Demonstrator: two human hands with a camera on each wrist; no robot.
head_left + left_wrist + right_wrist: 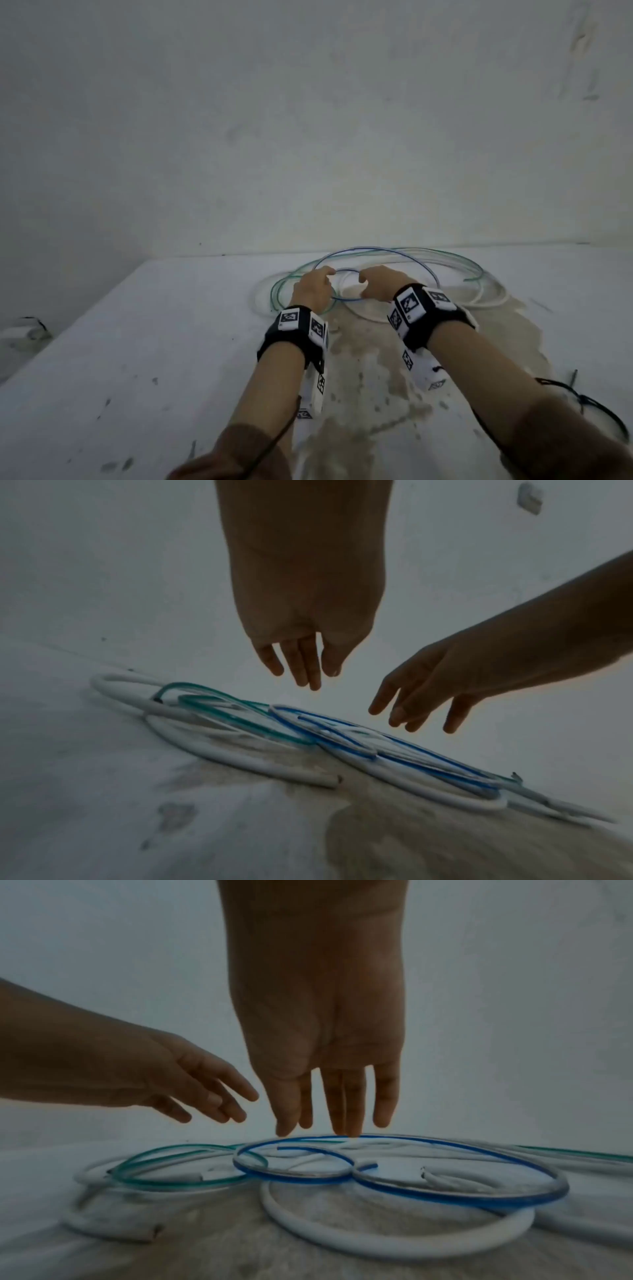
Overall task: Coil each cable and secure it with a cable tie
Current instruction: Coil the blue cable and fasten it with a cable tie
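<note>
both hands hang over a loose tangle of cables on the stained white surface (171, 342), and neither holds anything. the left hand (301, 631) has its fingers straight and pointing down, clear of the cables. the right hand (325, 1042) is likewise open, its fingertips (349, 1130) at or just above the far arc of the blue cable (445, 1196); whether they touch is hard to tell.

the blue cable lies directly beneath the right hand, curled in two loops. the green cable (171, 1183) lies under and beside the left hand, and the thicker white cable (377, 1250) runs under both, nearer the wrists.

the step looks like picking one cable out to begin coiling. it would go best by taking the blue one, which lies on top, pinching it near a free end with one hand while the other lifts the loops clear, so the green and white ones do not drag along (they cross it in several places).

the head view shows only the backs of the hands and hides the fingers. the wrist views show the straight fingers, the gap beneath them and the cut ends of the cables. no cable tie can be made out in any view.
</note>
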